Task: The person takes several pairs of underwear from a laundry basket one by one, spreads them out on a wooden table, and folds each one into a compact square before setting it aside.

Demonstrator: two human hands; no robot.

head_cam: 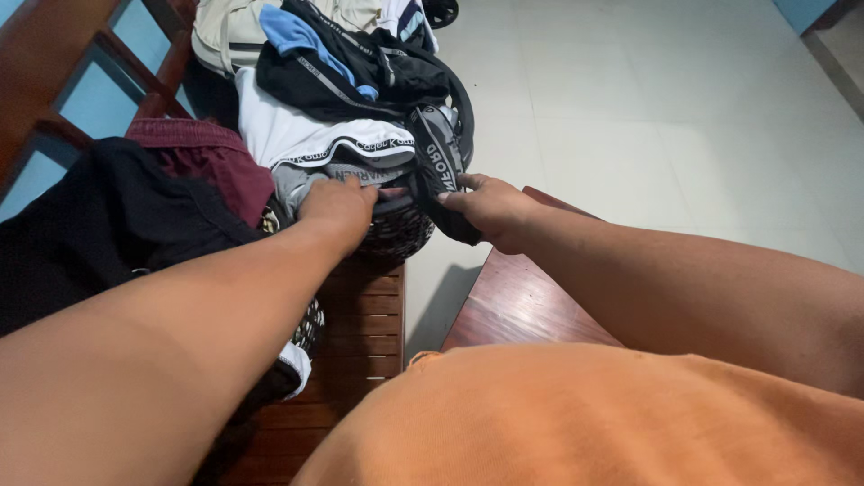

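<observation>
At the far left I see a wooden bench back [54, 63] with a blue wall behind its slats, and on the slatted bench seat [360, 324] a black garment [108, 225] lies spread, with a maroon garment [211, 162] just beyond it. My left hand [337, 209] reaches forward from the lower left; its fingers are curled down onto a grey garment [301, 184] at the near rim of a dark woven basket [396, 236], pressing or gripping the cloth, though I cannot tell which. Above it in the pile lies a white garment [279, 126] with a lettered elastic band running left to right along its lower edge, then a black garment with a grey band [351, 76] and a blue cloth [292, 36] on top. My right hand [490, 209] is closed on a black-and-grey waistband [436, 166] at the right of the basket; that lettered band has its long axis running from upper left, near the pile, down toward my right hand, with a black end hanging below the thumb. To the right are a reddish wooden surface [513, 301] and a pale tiled floor [648, 108]. An orange shirt [585, 423] fills the bottom of the view
</observation>
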